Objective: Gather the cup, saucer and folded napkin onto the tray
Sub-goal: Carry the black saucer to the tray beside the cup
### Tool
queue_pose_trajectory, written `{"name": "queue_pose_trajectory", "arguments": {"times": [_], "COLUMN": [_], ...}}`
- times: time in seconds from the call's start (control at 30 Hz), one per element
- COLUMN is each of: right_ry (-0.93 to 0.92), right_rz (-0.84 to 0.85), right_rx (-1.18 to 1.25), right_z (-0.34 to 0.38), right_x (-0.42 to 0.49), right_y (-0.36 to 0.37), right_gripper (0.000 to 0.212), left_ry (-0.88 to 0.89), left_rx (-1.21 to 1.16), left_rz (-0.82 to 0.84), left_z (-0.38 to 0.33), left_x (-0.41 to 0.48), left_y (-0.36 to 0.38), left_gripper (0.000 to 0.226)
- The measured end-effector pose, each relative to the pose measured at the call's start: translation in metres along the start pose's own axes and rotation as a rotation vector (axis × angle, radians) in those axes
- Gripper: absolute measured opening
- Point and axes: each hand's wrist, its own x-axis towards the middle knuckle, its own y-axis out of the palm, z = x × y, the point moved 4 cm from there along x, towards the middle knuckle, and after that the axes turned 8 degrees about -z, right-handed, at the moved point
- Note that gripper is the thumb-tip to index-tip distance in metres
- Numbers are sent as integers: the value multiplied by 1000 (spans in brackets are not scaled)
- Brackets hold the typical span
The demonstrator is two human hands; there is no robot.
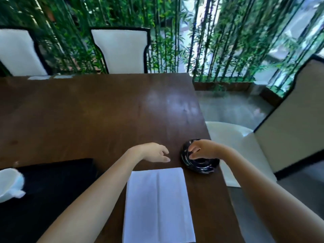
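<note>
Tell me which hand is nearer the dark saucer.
Right. The right hand is over the dark saucer, fingers curled at its rim; contact is unclear. The left hand hovers open above the table, left of the saucer, apart from it.

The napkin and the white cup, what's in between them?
In the head view, the left forearm crosses between the napkin and the cup. Beneath it lie the black tray, which the cup sits on, and a strip of bare table.
</note>
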Motion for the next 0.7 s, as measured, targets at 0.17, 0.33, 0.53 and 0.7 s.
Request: {"name": "queue_pose_trajectory", "arguments": {"times": [0.17,0.33,0.53,0.7], "right_ry": [84,149,182,210], "right_rz": [-9,-129,-289,-305], "right_rx": [50,128,229,268], "right_z": [-62,-113,-155,-173], "right_x": [-6,1,11,18], "right_y": [3,6,9,19], "right_gripper": [44,39,40,49], "left_ry": [25,25,28,-108], "left_rx": [42,-7,-86,-127], "left_rz": [15,-39,-242,-300], "left_z": [-40,-60,-63,-54], "left_x": [42,82,113,128], "left_y": [13,24,27,43], "left_gripper": [53,53,56,69]}}
